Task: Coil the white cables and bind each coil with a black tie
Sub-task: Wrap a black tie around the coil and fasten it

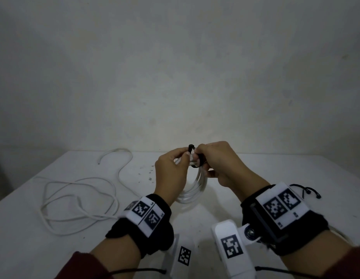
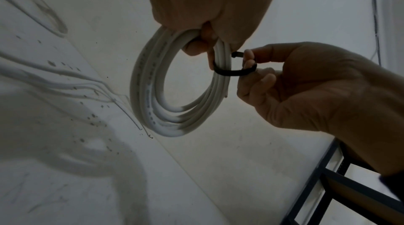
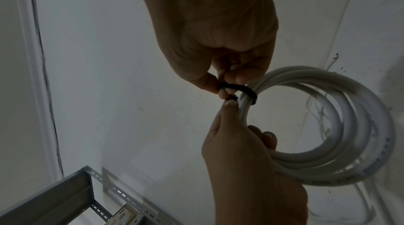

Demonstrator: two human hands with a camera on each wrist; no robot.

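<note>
A coil of white cable [image 1: 192, 191] [image 2: 150, 94] [image 3: 341, 144] hangs above the white table, held up at its top by my left hand [image 1: 173, 174] [image 2: 210, 12] [image 3: 247, 158], whose fingers curl round the bundled turns. A black tie [image 1: 195, 158] [image 2: 231, 71] [image 3: 240, 90] loops round the turns beside that grip. My right hand [image 1: 217, 162] [image 2: 306, 82] [image 3: 218, 42] pinches the tie's loop between thumb and fingers. One end of the tie sticks up between the two hands. A loose white cable [image 1: 78, 198] lies tangled on the table to the left.
The white table [image 1: 215, 208] stands against a plain wall [image 1: 175, 67]. More black ties [image 1: 307, 191] lie at the right behind my right wrist. A metal shelf frame [image 3: 65, 194] stands below the table's edge. Small dark specks mark the tabletop near the centre.
</note>
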